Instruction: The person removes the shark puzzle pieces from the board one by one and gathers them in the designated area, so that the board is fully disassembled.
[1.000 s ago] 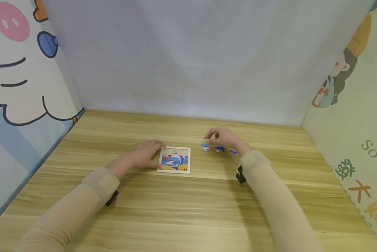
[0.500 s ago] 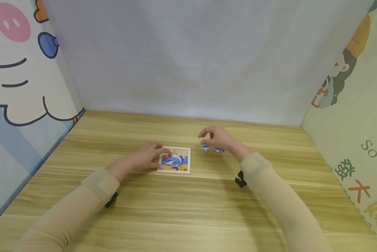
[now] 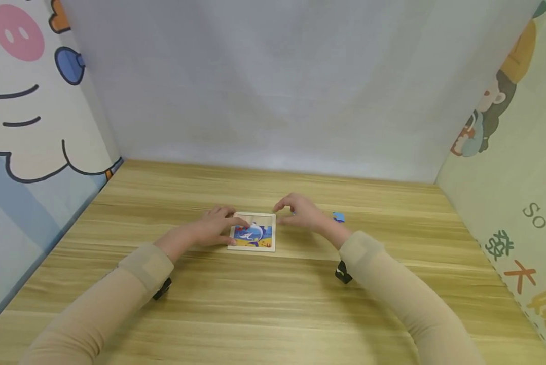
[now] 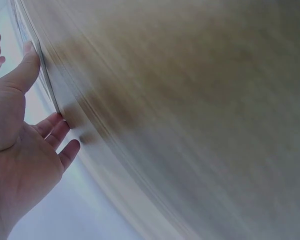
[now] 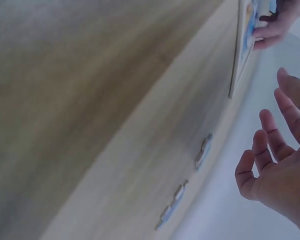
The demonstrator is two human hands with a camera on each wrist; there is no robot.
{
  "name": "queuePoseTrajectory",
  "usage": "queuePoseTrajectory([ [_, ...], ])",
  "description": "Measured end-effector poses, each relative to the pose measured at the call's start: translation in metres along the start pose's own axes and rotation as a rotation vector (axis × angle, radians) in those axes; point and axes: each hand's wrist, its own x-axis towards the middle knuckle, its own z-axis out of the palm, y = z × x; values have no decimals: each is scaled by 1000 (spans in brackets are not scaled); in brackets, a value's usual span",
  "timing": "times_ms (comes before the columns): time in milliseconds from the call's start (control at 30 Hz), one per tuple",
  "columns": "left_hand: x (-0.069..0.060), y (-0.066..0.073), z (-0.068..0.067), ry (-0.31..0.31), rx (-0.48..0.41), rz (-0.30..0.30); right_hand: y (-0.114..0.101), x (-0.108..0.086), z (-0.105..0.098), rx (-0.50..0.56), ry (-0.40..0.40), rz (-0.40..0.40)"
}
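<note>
A small jigsaw puzzle tray (image 3: 259,249) with a pale rim lies flat on the table, holding a sea-animal picture (image 3: 256,233); bare wood shows along its top. My left hand (image 3: 211,227) rests at the tray's left side, thumb on the lower left corner and a finger over the picture. Just right of the tray hovers my right hand (image 3: 302,213), thumb and fingers apart; the right wrist view (image 5: 282,150) shows nothing held. Loose blue jigsaw pieces lie beyond it: one piece (image 3: 338,217) right of the wrist, another piece (image 5: 204,151) mostly hidden behind the hand in the head view.
The wood-grain table (image 3: 254,304) extends around the tray. A pale curtain (image 3: 273,91) stands behind it, with printed panels at left (image 3: 31,132) and right (image 3: 505,203). Dark wrist mounts (image 3: 344,274) sit under the sleeves.
My right hand has moved left and toward me, from above the loose pieces to the tray's right edge. A finger of my left hand has reached over the picture; the tray has stayed put.
</note>
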Motion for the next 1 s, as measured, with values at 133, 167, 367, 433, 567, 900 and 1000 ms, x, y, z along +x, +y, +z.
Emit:
queuePoseTrajectory([
  [133,1,-1,0,-10,-2,-9,1,3,11,-21,-17,6],
  [167,2,-1,1,-15,0,-10,1,3,13,-36,-25,8],
  [367,3,-2,2,-27,-1,-13,2,4,20,-103,-79,25],
  [433,3,-2,2,-18,4,-5,2,4,21,-123,-101,33],
  [567,2,-1,1,-19,-4,-7,1,4,22,-165,-133,44],
  [900,3,-1,1,-18,8,-5,-1,6,23,-191,-143,51],
  [1000,3,-2,1,-14,14,0,-2,6,23,-183,-146,58],
])
